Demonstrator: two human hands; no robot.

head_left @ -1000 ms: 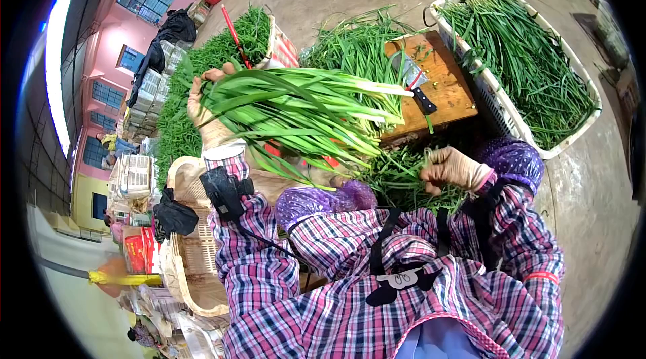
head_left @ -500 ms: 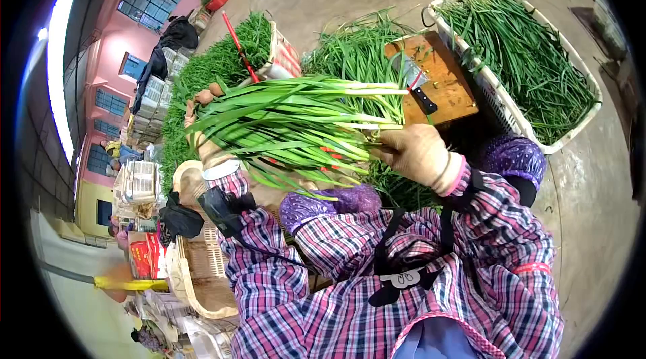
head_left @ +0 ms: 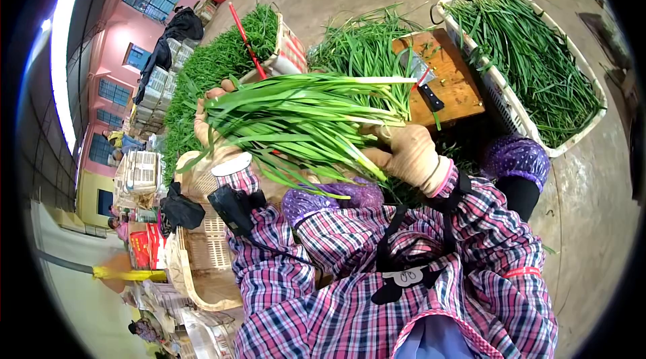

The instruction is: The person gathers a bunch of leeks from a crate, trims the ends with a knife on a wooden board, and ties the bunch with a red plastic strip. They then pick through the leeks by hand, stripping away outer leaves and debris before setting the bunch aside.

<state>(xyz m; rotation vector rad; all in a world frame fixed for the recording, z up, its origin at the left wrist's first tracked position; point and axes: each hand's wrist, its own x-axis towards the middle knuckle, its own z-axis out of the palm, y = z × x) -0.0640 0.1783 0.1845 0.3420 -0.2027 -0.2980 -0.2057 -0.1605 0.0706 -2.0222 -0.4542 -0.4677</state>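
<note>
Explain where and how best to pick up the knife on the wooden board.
Grip the knife by its black handle, coming from above at the near edge of the wooden board. It lies flat with the handle pointing toward the person and the blade pointing away, so that end is probably safest. The right hand is closest, though it holds the bunch of greens.

A small white tag [head_left: 404, 277] on the dark apron straps carries marks like two zeros, too small to be sure. Print on the red box [head_left: 140, 249] at the left edge is unreadable.
</note>
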